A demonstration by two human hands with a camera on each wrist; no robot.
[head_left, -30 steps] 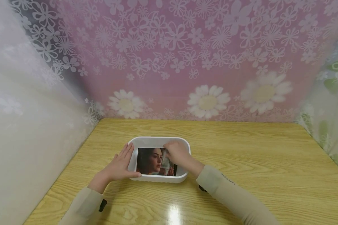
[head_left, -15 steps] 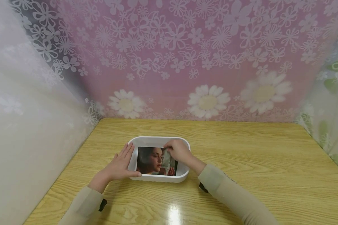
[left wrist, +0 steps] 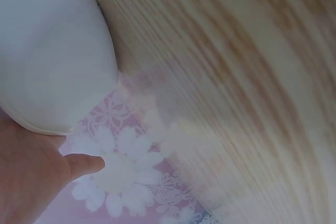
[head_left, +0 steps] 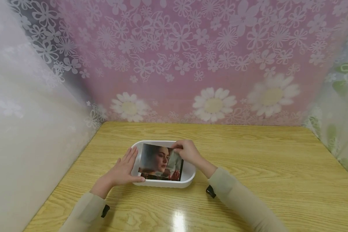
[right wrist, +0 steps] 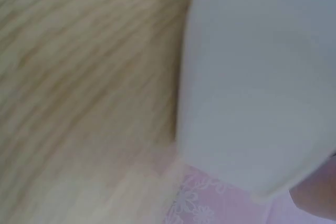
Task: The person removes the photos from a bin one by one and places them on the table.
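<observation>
A white oval-cornered plastic bin (head_left: 165,184) stands on the table in the head view. My right hand (head_left: 189,151) pinches the top right edge of a photo print (head_left: 155,161) showing a person's portrait. The print is tilted up inside the bin, its far edge raised near the back rim. Beneath it, part of another dark print (head_left: 155,177) shows along the bin's front. My left hand (head_left: 121,170) rests with straight fingers on the left rim, thumb laid over the front rim. Both wrist views show mostly the bin's outer wall (left wrist: 52,51).
The bin sits left of centre on a wood-grain table (head_left: 249,180). A pink flowered backdrop (head_left: 174,64) rises behind the table, a pale sheet (head_left: 32,129) hangs at the left, and a floral one (head_left: 342,96) at the right.
My right hand has drawn the photo print's top edge up and away, so the print now tilts and uncovers a dark print below. The left hand keeps its place.
</observation>
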